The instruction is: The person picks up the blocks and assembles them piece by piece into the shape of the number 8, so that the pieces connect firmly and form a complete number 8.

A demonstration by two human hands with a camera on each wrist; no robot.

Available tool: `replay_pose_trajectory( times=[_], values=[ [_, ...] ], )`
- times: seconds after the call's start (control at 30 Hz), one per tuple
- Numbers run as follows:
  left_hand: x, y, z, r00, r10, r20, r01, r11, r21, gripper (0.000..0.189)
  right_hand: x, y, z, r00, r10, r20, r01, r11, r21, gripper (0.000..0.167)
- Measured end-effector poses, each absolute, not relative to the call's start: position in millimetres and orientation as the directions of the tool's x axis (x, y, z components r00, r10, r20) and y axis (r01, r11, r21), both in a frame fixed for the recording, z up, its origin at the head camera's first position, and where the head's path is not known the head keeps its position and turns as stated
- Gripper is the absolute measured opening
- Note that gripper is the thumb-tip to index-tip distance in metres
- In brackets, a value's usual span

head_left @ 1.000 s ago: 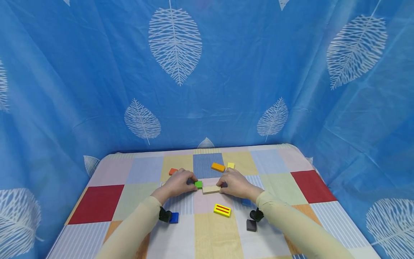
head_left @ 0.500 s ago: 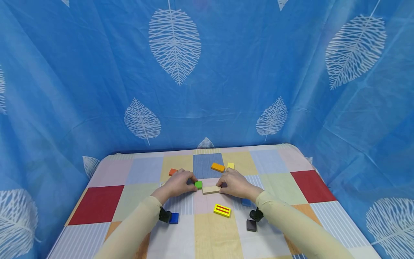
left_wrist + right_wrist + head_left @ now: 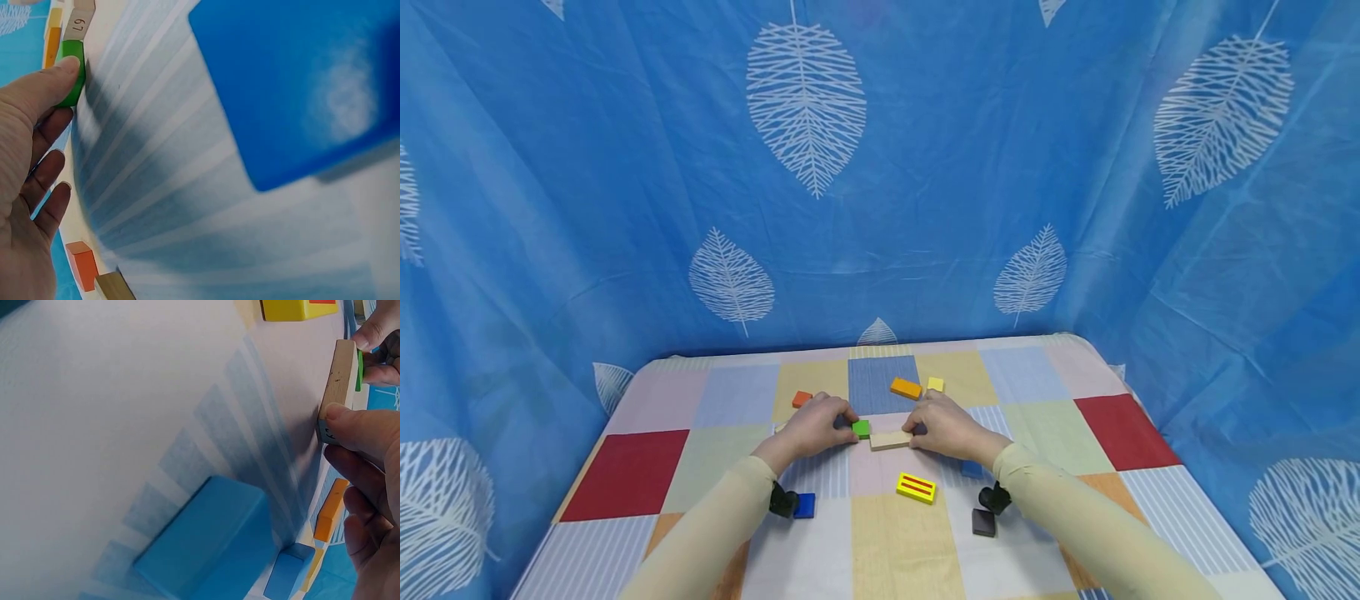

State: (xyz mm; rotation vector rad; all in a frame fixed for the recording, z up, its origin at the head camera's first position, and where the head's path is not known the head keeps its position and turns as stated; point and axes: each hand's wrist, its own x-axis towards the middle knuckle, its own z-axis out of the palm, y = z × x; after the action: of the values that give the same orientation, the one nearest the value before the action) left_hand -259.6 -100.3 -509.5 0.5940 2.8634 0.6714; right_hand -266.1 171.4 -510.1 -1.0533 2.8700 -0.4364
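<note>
Nothing visibly moved. Your left hand (image 3: 816, 425) pinches green block (image 3: 862, 429), right hand (image 3: 951, 427) pale wooden bar (image 3: 889, 441) at its three o'clock; both blocks part-hidden.

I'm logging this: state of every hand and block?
Left hand: pinching green block
Right hand: pinching wooden block
Green block: held
Wooden block: held
Striped block: unheld
Orange block: unheld
Black block: unheld
Red block: unheld
Yellow block: unheld
Blue blocks: unheld
Other wooden block: unheld
</note>
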Motion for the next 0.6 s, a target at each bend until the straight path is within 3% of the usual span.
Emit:
replay_pose_trajectory(
  times=[0.6],
  values=[
    [-260.1,-99.6,-509.3,-0.915,0.401,-0.048,0.335,0.819,0.466,0.026,-265.7,173.0,-510.5,-0.759,-0.647,0.072,-0.635,0.713,-0.297,0.017]
  ],
)
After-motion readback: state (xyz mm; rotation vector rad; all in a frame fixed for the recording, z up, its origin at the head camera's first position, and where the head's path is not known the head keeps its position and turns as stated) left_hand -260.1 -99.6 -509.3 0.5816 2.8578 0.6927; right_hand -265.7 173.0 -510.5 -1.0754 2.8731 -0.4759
